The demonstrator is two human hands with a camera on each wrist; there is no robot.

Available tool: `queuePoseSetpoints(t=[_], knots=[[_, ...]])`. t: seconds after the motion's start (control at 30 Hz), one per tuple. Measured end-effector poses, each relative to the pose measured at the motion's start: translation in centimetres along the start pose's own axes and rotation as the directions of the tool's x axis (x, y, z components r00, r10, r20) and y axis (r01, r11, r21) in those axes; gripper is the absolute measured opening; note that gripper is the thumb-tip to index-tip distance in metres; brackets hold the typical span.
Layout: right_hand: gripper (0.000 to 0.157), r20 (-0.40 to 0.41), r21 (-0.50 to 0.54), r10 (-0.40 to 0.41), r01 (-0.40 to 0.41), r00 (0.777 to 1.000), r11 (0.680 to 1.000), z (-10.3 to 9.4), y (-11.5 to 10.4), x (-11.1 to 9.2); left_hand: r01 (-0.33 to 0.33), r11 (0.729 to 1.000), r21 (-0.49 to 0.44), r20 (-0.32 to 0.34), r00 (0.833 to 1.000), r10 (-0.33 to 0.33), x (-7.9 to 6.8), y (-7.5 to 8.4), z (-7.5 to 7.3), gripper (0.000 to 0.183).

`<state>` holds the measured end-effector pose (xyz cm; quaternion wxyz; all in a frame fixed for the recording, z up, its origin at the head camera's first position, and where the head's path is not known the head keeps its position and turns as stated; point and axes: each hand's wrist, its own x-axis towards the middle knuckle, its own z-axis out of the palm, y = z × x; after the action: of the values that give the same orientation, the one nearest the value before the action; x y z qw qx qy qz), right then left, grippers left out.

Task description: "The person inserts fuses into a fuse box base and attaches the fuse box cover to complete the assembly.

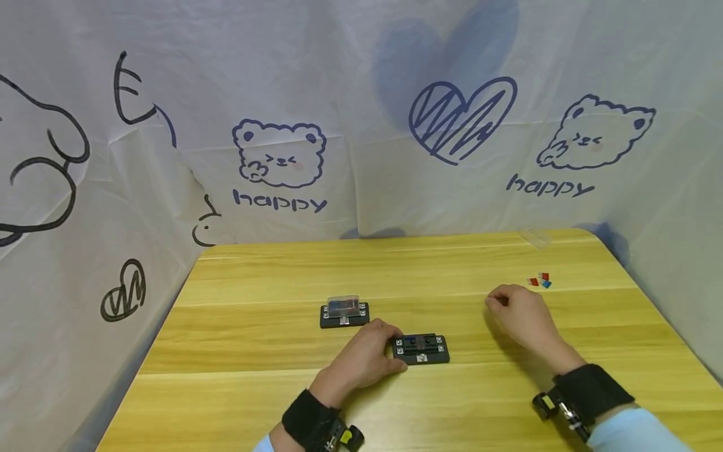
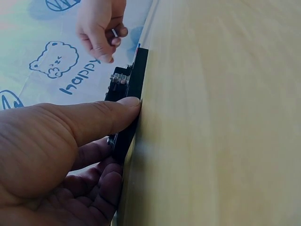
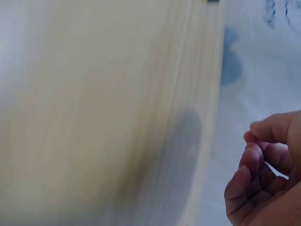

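Observation:
My left hand [image 1: 364, 356] grips the left end of a black fuse block [image 1: 422, 349] with metal screw terminals, lying on the table. Its thumb [image 2: 113, 117] lies along the near edge in the left wrist view, with fingers round the end. To the right, my right hand [image 1: 522, 317] hovers above the tabletop, fingers curled and thumb meeting the index finger. In the right wrist view the right hand's fingertips [image 3: 251, 134] touch; whether something small sits between them cannot be told. Just beyond it lie red and blue blade fuses [image 1: 545, 284].
A second fuse block [image 1: 344, 319] with a clear cover [image 1: 343, 306] stands behind the left hand. Near the table's back right edge lies a clear plastic piece [image 1: 535, 237]. White cloth with drawings [image 1: 350, 75] hangs around the wooden table [image 1: 254, 339].

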<state>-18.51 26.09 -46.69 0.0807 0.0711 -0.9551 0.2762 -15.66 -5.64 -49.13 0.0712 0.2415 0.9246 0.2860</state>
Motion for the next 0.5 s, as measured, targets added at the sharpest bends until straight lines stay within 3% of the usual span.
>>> queuePoseSetpoints(t=[0.23, 0.37, 0.5], knots=[[0.031, -0.068, -0.071, 0.149, -0.154, 0.986, 0.985, -2.5, 5.6, 0.9, 0.008, 1.0, -0.005, 0.0, 1.0, -0.008, 0.0, 0.2, -0.1, 0.054], [0.044, -0.045, -0.08, 0.252, -0.255, 0.967, 0.964, -3.4, 8.2, 1.4, 0.009, 1.0, -0.009, 0.004, 1.0, -0.009, -0.1, 0.3, -0.2, 0.053], [0.051, -0.01, -0.09, 0.269, -0.269, 0.963, 0.959, -3.7, 9.9, 1.8, 0.005, 1.0, -0.007, 0.002, 1.0, -0.005, -0.2, 0.2, -0.2, 0.053]])
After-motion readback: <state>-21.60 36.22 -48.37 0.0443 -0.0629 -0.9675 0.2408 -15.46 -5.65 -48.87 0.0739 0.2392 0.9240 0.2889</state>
